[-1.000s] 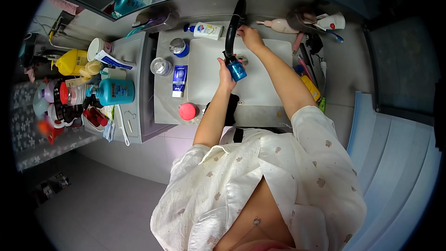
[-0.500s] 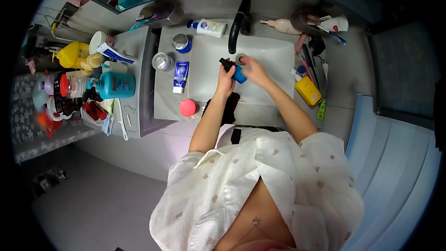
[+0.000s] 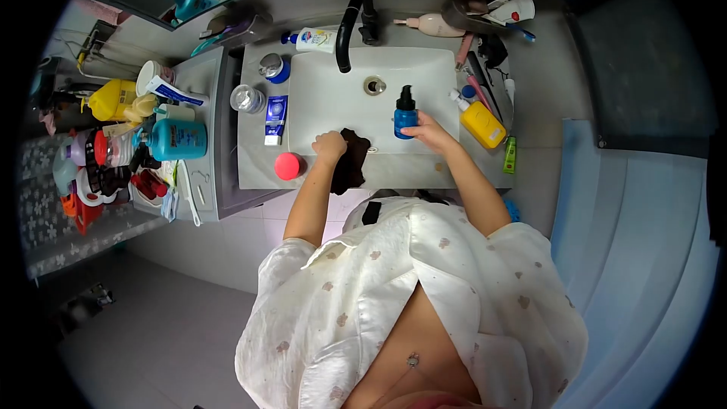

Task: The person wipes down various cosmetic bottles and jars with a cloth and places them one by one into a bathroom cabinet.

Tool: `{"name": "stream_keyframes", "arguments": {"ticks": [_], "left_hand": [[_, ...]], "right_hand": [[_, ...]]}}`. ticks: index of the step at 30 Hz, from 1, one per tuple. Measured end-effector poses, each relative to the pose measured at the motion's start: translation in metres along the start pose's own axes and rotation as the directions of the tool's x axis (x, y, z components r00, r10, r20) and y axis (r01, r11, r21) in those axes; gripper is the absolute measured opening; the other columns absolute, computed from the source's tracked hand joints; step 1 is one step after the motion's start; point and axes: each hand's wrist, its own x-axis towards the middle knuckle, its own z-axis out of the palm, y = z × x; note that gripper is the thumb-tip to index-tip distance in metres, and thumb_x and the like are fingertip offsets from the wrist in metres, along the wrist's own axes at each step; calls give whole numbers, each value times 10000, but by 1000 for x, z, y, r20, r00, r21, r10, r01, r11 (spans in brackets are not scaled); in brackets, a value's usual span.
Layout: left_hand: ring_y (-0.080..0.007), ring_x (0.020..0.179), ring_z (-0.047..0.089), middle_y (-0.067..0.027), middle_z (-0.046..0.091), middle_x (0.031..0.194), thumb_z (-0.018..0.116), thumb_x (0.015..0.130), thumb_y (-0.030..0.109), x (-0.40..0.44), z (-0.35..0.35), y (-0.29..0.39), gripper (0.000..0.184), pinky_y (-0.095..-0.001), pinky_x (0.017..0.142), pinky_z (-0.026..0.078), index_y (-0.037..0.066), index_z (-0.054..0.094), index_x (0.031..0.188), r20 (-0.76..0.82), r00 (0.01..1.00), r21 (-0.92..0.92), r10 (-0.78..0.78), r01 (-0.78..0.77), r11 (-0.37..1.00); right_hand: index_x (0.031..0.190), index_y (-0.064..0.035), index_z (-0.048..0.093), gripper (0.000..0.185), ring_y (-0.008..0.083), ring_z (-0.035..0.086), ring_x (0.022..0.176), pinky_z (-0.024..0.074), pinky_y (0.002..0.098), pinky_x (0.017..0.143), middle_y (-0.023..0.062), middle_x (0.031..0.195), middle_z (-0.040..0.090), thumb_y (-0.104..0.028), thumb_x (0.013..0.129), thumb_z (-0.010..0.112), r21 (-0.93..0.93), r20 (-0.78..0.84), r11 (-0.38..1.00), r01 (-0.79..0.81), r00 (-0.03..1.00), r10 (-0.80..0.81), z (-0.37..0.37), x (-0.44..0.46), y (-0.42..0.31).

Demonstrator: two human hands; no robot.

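My right hand grips a small blue pump bottle with a black pump top, held upright over the right part of the white sink. At the sink's front edge my left hand is closed, its fingers curled against the left side of a dark brown cloth. The cloth hangs over the front of the counter. Just left of that hand stands a round pink-red lid or jar. A black faucet arches over the sink, with the drain below.
Left of the sink are a blue tube, a clear jar and a blue jar. A yellow pump bottle and a green tube lie on the right. A side cabinet holds a large teal bottle.
The blue bottle has passed from my left hand to my right and moved rightward. My left hand has gone down-left to the cloth. The view has shifted slightly.
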Motion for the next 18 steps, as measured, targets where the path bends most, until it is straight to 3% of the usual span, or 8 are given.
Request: {"name": "stream_keyframes", "arguments": {"ticks": [2, 4, 8, 10, 12, 14, 16, 18], "left_hand": [[-288, 997, 506, -171, 535, 1059, 537, 748, 236, -1, 0, -3, 285, -434, 840, 394, 48, 584, 958, 42, 999, 37, -9, 7, 999], [-298, 993, 513, -185, 548, 1036, 522, 755, 242, 8, 8, -7, 265, -341, 804, 423, 46, 609, 911, 137, 989, -261, -60, 94, 961], [-228, 868, 545, -121, 580, 912, 507, 772, 216, 13, 15, -13, 237, -251, 736, 418, 35, 584, 903, 106, 990, -379, 89, -43, 924], [-138, 736, 487, -38, 532, 797, 486, 796, 193, -9, 3, -11, 184, -242, 687, 400, 35, 532, 878, -9, 992, -927, 129, -57, 371], [-84, 682, 403, 11, 449, 730, 480, 823, 159, -31, -4, -1, 120, -228, 640, 374, 48, 477, 866, -49, 991, -974, 122, -75, 212], [-82, 684, 417, 15, 451, 746, 475, 841, 125, -44, -1, 8, 71, -219, 627, 372, 60, 475, 870, -244, 969, -947, 46, -228, -227], [-88, 769, 450, -14, 477, 858, 477, 843, 101, -65, -10, 22, 73, -220, 705, 384, 66, 514, 895, -181, 982, -956, 50, -164, -244], [-87, 753, 488, -33, 476, 887, 477, 850, 121, -72, -8, 41, 100, -177, 661, 397, 49, 546, 856, -654, 754, -748, 64, -657, 89]], "right_hand": [[1158, -22, 398, 527, 179, 482, 1021, 356, 321, 903, 83, 1084, 509, -49, 690, 639, 339, 90, 938, 69, 990, -106, 3, -5, 0], [1159, -24, 397, 519, 172, 481, 1008, 362, 319, 892, 73, 1076, 500, -31, 696, 630, 370, 114, 925, 84, 984, -135, 5, -7, 0], [1167, -18, 380, 554, 174, 475, 1012, 364, 320, 888, 71, 1072, 490, -43, 683, 649, 390, 151, 912, 128, 968, -201, 13, -16, -12], [1164, -14, 380, 578, 177, 468, 1026, 362, 319, 891, 76, 1084, 485, -71, 669, 672, 295, 113, 938, 183, 968, -224, 16, -12, -10], [1162, -10, 379, 603, 180, 462, 1039, 361, 318, 894, 80, 1095, 479, -98, 655, 694, 196, 77, 953, 230, 965, -249, 21, -8, -10], [1144, -1, 392, 629, 196, 500, 986, 401, 321, 846, 92, 1064, 507, -168, 636, 724, 7, -41, 954, 300, 953, -299, 33, -6, -10], [1136, -4, 401, 617, 206, 526, 938, 423, 323, 808, 102, 1029, 530, -179, 637, 721, -92, -57, 951, 297, 951, -303, 45, 1, 0], [1118, -12, 420, 587, 229, 585, 791, 468, 326, 706, 129, 925, 581, -186, 636, 705, -357, -156, 885, 300, 915, -373, 56, 1, 4]]}}
